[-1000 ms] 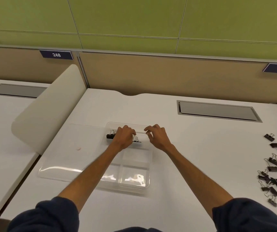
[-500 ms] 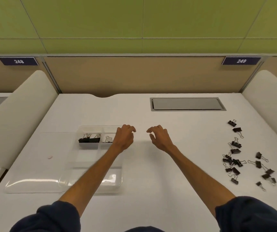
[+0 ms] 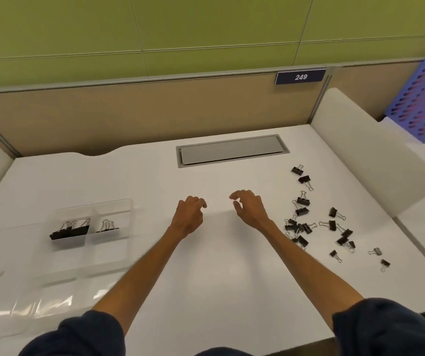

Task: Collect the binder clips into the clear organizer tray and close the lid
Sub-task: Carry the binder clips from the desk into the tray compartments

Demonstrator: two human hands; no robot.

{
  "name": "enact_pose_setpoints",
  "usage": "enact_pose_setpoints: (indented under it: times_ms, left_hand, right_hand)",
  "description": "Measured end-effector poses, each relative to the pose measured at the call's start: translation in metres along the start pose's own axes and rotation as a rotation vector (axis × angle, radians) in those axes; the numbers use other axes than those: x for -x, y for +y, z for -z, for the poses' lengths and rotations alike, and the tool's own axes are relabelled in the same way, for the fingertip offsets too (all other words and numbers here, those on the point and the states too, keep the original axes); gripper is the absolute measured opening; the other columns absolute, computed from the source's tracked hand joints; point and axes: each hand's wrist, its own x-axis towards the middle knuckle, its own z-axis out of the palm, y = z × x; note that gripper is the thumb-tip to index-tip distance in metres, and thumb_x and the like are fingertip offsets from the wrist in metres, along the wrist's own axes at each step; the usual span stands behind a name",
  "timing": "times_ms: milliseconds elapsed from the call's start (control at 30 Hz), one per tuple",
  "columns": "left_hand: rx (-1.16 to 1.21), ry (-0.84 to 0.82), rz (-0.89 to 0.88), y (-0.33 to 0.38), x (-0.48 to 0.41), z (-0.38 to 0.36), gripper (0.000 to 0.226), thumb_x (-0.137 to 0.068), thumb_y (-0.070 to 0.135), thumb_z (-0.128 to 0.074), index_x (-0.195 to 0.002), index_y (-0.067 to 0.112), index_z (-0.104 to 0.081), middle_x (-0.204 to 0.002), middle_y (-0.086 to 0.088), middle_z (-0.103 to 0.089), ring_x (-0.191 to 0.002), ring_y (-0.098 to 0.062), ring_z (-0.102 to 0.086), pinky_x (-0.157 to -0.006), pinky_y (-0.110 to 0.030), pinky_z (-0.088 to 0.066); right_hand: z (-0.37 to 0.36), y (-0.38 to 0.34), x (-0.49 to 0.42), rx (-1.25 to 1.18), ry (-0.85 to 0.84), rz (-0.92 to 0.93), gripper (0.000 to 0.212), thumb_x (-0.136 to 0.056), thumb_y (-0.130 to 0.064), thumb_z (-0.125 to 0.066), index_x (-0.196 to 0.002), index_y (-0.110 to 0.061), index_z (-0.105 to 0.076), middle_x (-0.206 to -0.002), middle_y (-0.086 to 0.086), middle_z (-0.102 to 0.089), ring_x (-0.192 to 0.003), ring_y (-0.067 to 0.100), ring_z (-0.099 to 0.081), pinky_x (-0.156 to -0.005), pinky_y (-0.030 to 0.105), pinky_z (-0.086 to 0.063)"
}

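Both hands are seen over the middle of the white table point(image 3: 219, 273), side by side and a little apart. The left hand point(image 3: 189, 217) is held with its fingers loosely curled under and nothing in them. The right hand point(image 3: 248, 209) is held with its fingers bent and relaxed, the thumb kept apart from them, and nothing is pinched. Whether either hand touches the tabletop cannot be told.

The clear organizer tray point(image 3: 119, 202) is found at nine o'clock from the left hand, well apart from it. In its far-left compartment a few large binder clips point(image 3: 68, 231) are stacked, and in the compartment just to their three o'clock some smaller binder clips point(image 3: 107, 227) are stood. The lid point(image 3: 26, 312) is laid open, at seven o'clock from the tray.

The loose binder clips point(image 3: 306, 227) are scattered on the table at three o'clock from the right hand, the nearest ones close to the right forearm.

A grey cable hatch point(image 3: 232, 151) is set into the table at twelve o'clock from the hands. A plate marked 249 point(image 3: 300, 77) is fixed to the partition beyond it, and a blue perforated basket point(image 3: 417, 104) is seen at two o'clock.
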Motion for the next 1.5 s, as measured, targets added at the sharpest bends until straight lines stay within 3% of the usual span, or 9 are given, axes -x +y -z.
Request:
enact_pose_setpoints:
  times_ms: [267,500,700,900,1033,1233,1367,1500]
  left_hand:
    - [0.026,-0.066,-0.093,0.059,-0.038,-0.037,0.032,-0.086,0.003,-0.044,-0.111,0.016,-0.059,-0.109,0.000,-0.063,-0.108,-0.021,-0.051,-0.087,-0.032,-0.033]
    - [0.069,-0.115,-0.169,0.107,-0.067,-0.068,0.029,-0.088,0.005,-0.044,-0.111,0.016,-0.059,-0.108,0.000,-0.063,-0.106,-0.021,-0.051,-0.088,-0.032,-0.033]
    - [0.083,-0.179,-0.194,0.136,-0.091,-0.093,0.030,-0.090,0.006,-0.042,-0.113,0.016,-0.058,-0.111,0.000,-0.062,-0.107,-0.021,-0.051,-0.088,-0.032,-0.034]
    - [0.094,-0.207,-0.218,0.156,-0.113,-0.113,0.028,-0.092,0.008,-0.042,-0.115,0.016,-0.057,-0.114,-0.001,-0.060,-0.110,-0.021,-0.049,-0.089,-0.032,-0.034]
    - [0.125,-0.190,-0.251,0.168,-0.124,-0.120,0.028,-0.093,0.010,-0.044,-0.118,0.015,-0.056,-0.117,-0.003,-0.059,-0.110,-0.022,-0.049,-0.090,-0.034,-0.038]
    - [0.148,-0.252,-0.298,0.193,-0.144,-0.125,0.035,-0.097,0.028,-0.047,-0.132,0.023,-0.046,-0.130,-0.005,-0.050,-0.118,-0.022,-0.048,-0.095,-0.040,-0.041]
    - [0.084,-0.251,-0.297,0.215,-0.157,-0.130,0.041,-0.099,0.035,-0.044,-0.140,0.028,-0.039,-0.131,-0.008,-0.048,-0.117,-0.025,-0.049,-0.094,-0.044,-0.039]
    - [0.094,-0.243,-0.260,0.227,-0.173,-0.135,0.044,-0.098,0.038,-0.046,-0.141,0.026,-0.039,-0.134,-0.010,-0.045,-0.122,-0.027,-0.046,-0.096,-0.046,-0.037]
  right_hand:
    - [0.032,0.079,0.015,-0.039,0.106,-0.166,0.022,-0.097,-0.020,-0.049,-0.114,-0.024,-0.062,-0.112,-0.009,-0.064,-0.103,0.016,-0.055,-0.086,0.037,-0.036]
    - [0.066,0.144,0.023,-0.080,0.276,-0.317,0.025,-0.099,-0.019,-0.044,-0.115,-0.017,-0.062,-0.117,0.000,-0.063,-0.114,0.020,-0.050,-0.091,0.038,-0.039]
    - [0.086,0.190,0.033,-0.087,0.350,-0.441,0.024,-0.098,-0.018,-0.044,-0.114,-0.017,-0.061,-0.115,0.001,-0.063,-0.112,0.021,-0.051,-0.094,0.041,-0.041]
    - [0.096,0.220,0.036,-0.075,0.394,-0.529,0.040,-0.086,0.006,-0.042,-0.114,-0.016,-0.061,-0.110,0.004,-0.064,-0.109,0.022,-0.052,-0.094,0.047,-0.043]
    - [0.099,0.234,0.039,-0.047,0.409,-0.561,0.045,-0.083,0.011,-0.041,-0.114,-0.013,-0.062,-0.111,0.006,-0.064,-0.108,0.024,-0.052,-0.092,0.047,-0.044]
    - [0.097,0.242,0.023,-0.056,0.292,-0.530,0.033,-0.095,-0.008,-0.047,-0.124,-0.020,-0.055,-0.119,0.006,-0.058,-0.115,0.025,-0.050,-0.094,0.045,-0.043]
    - [0.098,0.247,-0.002,0.002,0.106,-0.497,0.054,-0.096,-0.029,-0.052,-0.144,-0.038,-0.031,-0.137,0.010,-0.041,-0.123,0.031,-0.045,-0.094,0.055,-0.043]
    - [0.101,0.255,-0.026,0.028,0.021,-0.524,0.060,-0.096,-0.043,-0.049,-0.148,-0.046,-0.020,-0.143,0.010,-0.033,-0.125,0.032,-0.044,-0.095,0.058,-0.042]
